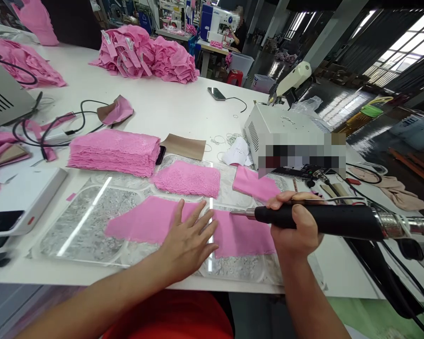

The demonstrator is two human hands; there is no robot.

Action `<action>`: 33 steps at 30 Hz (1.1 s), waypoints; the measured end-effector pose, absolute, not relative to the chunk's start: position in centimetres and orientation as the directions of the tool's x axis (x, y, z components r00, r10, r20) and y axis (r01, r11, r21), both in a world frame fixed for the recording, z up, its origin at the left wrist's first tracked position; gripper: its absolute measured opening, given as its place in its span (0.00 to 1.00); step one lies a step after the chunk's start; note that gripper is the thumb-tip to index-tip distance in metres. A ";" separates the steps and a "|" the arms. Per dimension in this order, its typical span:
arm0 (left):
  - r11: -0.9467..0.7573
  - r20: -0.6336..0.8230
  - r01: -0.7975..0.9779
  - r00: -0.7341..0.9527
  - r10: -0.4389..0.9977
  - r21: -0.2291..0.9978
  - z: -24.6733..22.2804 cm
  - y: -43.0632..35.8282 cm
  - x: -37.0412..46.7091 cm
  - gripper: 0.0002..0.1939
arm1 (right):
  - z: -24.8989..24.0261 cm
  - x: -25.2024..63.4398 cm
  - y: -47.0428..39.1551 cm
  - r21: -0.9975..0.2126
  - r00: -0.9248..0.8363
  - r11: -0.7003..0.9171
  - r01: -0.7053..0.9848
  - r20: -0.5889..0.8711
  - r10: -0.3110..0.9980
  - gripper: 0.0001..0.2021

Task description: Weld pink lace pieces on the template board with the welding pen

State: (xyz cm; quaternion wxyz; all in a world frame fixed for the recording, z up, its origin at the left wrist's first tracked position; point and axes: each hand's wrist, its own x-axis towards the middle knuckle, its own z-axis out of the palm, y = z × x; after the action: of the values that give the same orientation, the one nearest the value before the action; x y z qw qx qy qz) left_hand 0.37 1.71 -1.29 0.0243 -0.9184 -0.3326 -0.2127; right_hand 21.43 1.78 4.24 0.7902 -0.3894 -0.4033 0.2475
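Note:
My left hand [189, 240] lies flat with fingers spread, pressing on a pink fabric piece [141, 221]. That piece spreads across a clear-topped, marble-patterned board [85, 226], to both sides of my hand. In my right hand [298, 226] is a thick black handheld tool [325, 220] with a narrow metal tip. The tip points left, over the right part of the pink fabric; whether it touches the cloth I cannot tell. Just beyond lie a pink lace piece [189, 179] and a folded pink piece [254, 182]. A tall stack of pink lace pieces [113, 150] stands behind, at the left.
A grey metal box [279, 122] with cables stands at the right. Another vented box [3, 96] and black cables are at the left. A heap of pink garments [141, 54], a phone [216, 93] and brown sheet [185, 146] lie farther back. A person [239, 33] sits at a sewing machine.

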 end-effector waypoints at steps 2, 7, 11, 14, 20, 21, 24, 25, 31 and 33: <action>-0.775 0.406 0.625 0.688 0.602 0.092 -1.4 1.7 0.3 0.18 | 4.1 21.2 1.9 -0.815 0.544 0.576 -0.068 0.453 0.706 0.05; -0.777 0.404 0.622 0.690 0.600 0.091 -1.3 1.6 0.3 0.19 | 3.9 21.1 2.0 -0.829 0.541 0.557 -0.041 0.450 0.710 0.04; -0.766 0.366 0.633 0.691 0.623 0.109 -0.9 1.6 0.2 0.18 | 4.1 21.1 2.0 -0.838 0.533 0.546 -0.019 0.453 0.715 0.04; -0.747 0.363 0.651 0.668 0.649 0.136 -0.7 1.7 0.0 0.15 | 4.3 21.0 1.8 -0.836 0.540 0.546 -0.055 0.435 0.721 0.05; -0.686 0.376 0.697 0.591 0.714 0.206 -0.3 2.4 -0.7 0.22 | 4.3 20.0 1.0 -0.827 0.492 0.543 -0.142 0.417 0.764 0.06; -0.689 0.376 0.696 0.594 0.711 0.204 -0.3 2.4 -0.7 0.22 | 4.2 19.8 0.9 -0.830 0.475 0.537 -0.150 0.416 0.775 0.06; -0.699 0.364 0.689 0.611 0.703 0.192 -0.3 2.4 -0.6 0.25 | 4.0 19.2 0.7 -0.834 0.443 0.527 -0.166 0.414 0.795 0.06; -0.702 0.360 0.687 0.617 0.700 0.188 -0.4 2.4 -0.6 0.26 | 4.0 19.1 0.6 -0.834 0.439 0.525 -0.170 0.413 0.798 0.06; -0.686 0.289 0.709 0.630 0.721 0.163 -0.5 2.3 -0.5 0.27 | 3.9 19.2 0.5 -0.850 0.442 0.504 -0.154 0.397 0.804 0.06; -0.681 0.267 0.716 0.633 0.726 0.155 -0.5 2.3 -0.5 0.27 | 3.9 19.2 0.6 -0.855 0.446 0.499 -0.145 0.393 0.804 0.07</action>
State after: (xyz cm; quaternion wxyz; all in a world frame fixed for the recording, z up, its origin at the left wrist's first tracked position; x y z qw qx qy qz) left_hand -0.50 2.35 -0.52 -0.0172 -0.9036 -0.3990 -0.1552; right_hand 19.19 0.57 3.92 0.7557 -0.3900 -0.4223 0.3138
